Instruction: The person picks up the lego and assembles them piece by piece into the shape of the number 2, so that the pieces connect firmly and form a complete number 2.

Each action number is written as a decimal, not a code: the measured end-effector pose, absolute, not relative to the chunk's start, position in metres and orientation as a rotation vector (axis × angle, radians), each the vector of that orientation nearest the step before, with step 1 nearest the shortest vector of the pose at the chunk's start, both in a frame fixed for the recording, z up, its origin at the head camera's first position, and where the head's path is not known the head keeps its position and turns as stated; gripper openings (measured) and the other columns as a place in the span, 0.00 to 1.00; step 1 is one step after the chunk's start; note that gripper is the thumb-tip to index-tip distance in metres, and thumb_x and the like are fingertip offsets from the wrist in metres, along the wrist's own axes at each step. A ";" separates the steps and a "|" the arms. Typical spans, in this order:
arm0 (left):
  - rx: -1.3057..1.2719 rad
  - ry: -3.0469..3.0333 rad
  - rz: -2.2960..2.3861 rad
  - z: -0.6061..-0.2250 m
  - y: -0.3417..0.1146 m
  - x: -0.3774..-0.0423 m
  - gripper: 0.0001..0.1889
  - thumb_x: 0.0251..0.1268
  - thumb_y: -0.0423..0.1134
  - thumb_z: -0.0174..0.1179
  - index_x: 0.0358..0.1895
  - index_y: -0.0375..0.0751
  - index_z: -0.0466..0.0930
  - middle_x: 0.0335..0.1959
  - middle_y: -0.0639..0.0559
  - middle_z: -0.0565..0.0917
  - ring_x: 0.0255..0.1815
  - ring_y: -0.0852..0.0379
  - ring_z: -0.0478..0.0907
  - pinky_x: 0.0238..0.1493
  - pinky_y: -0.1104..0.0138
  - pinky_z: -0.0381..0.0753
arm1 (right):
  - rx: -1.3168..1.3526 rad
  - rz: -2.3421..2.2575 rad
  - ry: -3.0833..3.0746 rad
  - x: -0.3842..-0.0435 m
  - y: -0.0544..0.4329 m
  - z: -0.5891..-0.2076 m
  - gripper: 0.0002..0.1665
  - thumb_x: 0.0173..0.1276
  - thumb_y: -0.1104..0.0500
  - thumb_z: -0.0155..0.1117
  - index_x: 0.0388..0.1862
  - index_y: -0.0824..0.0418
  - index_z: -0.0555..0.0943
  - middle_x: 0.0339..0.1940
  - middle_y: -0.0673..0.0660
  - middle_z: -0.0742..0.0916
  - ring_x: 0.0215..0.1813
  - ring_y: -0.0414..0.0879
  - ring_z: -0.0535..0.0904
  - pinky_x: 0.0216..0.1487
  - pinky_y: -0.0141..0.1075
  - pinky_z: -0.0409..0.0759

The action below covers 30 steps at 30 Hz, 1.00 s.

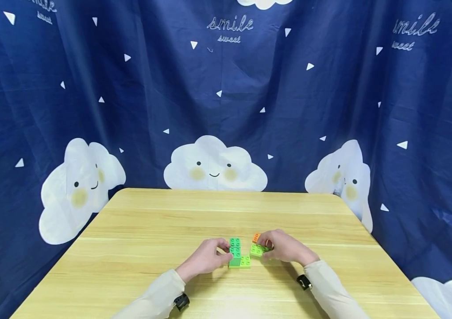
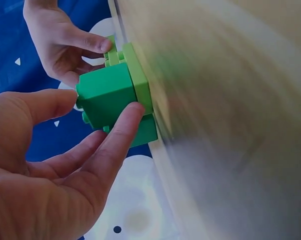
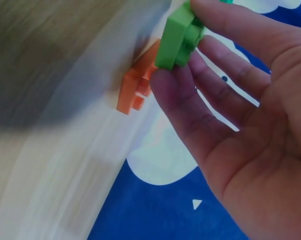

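In my head view, the table (image 1: 162,221) fills the lower half, a blue curtain (image 1: 241,79) with smiling clouds behind it; at the lower centre my left hand (image 1: 205,257) grips green bricks (image 1: 235,260), with a flat lime piece (image 1: 245,262) jutting out at their right; just right of that, my right hand (image 1: 283,247) pinches a lime brick (image 1: 256,251), and an orange brick (image 1: 255,238) lies at its far edge.

From the left wrist, I see the green bricks near the centre, the left hand's digits set against two sides of one; the flat lime piece lies along their right, and the right hand appears at upper left.

From the right wrist, the lime brick sits at upper centre, held at its edges by the fingertips; the orange brick is just below left.
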State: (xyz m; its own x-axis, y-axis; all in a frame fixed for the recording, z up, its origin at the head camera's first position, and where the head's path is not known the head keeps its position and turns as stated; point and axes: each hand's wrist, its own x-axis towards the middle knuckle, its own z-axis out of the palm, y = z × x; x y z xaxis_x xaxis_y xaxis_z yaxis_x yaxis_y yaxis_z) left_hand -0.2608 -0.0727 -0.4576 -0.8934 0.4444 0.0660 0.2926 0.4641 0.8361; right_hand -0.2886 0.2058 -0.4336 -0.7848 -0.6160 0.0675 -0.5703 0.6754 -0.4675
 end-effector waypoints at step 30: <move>0.782 2.800 1.490 -0.437 -0.075 -0.262 0.17 0.73 0.43 0.63 0.59 0.41 0.82 0.56 0.44 0.86 0.60 0.41 0.80 0.60 0.44 0.78 | -1.261 -0.717 3.003 -0.274 0.186 -0.408 0.19 0.71 0.60 0.70 0.59 0.60 0.83 0.54 0.53 0.87 0.52 0.45 0.84 0.54 0.42 0.86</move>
